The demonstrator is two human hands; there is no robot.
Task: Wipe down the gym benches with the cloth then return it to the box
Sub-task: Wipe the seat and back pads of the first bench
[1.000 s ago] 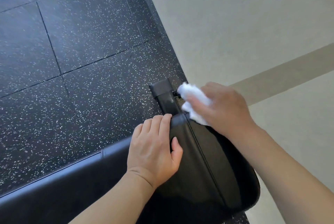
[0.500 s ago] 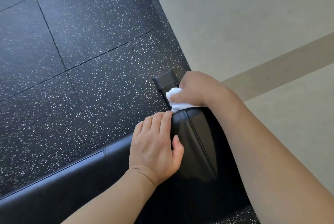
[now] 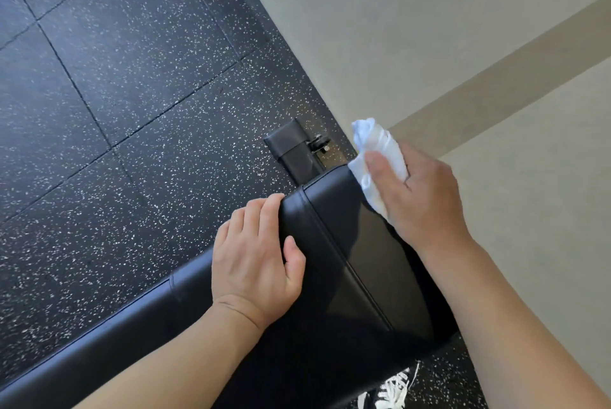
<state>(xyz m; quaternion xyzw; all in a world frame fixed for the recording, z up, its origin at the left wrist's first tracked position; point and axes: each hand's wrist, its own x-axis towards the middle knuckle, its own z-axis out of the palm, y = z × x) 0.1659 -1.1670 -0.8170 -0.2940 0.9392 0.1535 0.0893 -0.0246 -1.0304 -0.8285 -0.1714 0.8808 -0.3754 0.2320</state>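
Observation:
A black padded gym bench point(image 3: 334, 243) runs from the lower left to the centre, its end pad beside the wall. My right hand point(image 3: 420, 197) grips a bunched white cloth point(image 3: 375, 154) and presses it against the right side of the bench's end pad. My left hand point(image 3: 258, 260) rests on the pad's left corner, fingers curled over the edge and thumb on top. The box is out of view.
The bench's black metal foot point(image 3: 291, 147) with a bolt sticks out on the speckled black rubber floor point(image 3: 115, 94). A beige wall point(image 3: 429, 28) with a darker stripe stands close on the right. A black shoe with white laces point(image 3: 393, 389) shows at the bottom.
My right hand has swept the cloth from the top end edge of the pad over to its right side. My left hand has stayed on the corner.

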